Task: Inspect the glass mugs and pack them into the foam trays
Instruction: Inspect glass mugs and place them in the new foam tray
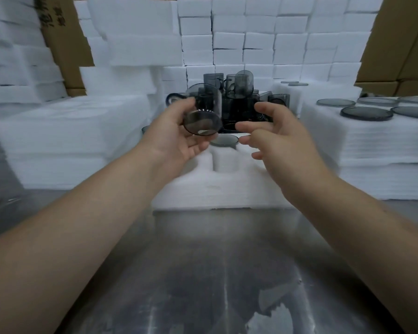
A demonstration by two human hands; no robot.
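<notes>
My left hand (176, 131) holds a smoky grey glass mug (204, 109) tilted on its side, base toward me, handle pointing left. My right hand (273, 138) hovers just right of the mug with fingers spread, holding nothing. Below both hands lies a white foam tray (217, 186) with cut-out pockets; one pocket shows a grey glass disc (223, 141). Behind the tray stands a pile of several more grey glass mugs (239, 92), partly hidden by my hands.
Stacks of white foam sheets (58, 131) rise on the left. A foam stack on the right (372, 141) carries several grey glass lids (366, 113). A wall of foam blocks (251, 39) and cardboard boxes (396, 44) stands behind. A metal tabletop (215, 273) lies in front.
</notes>
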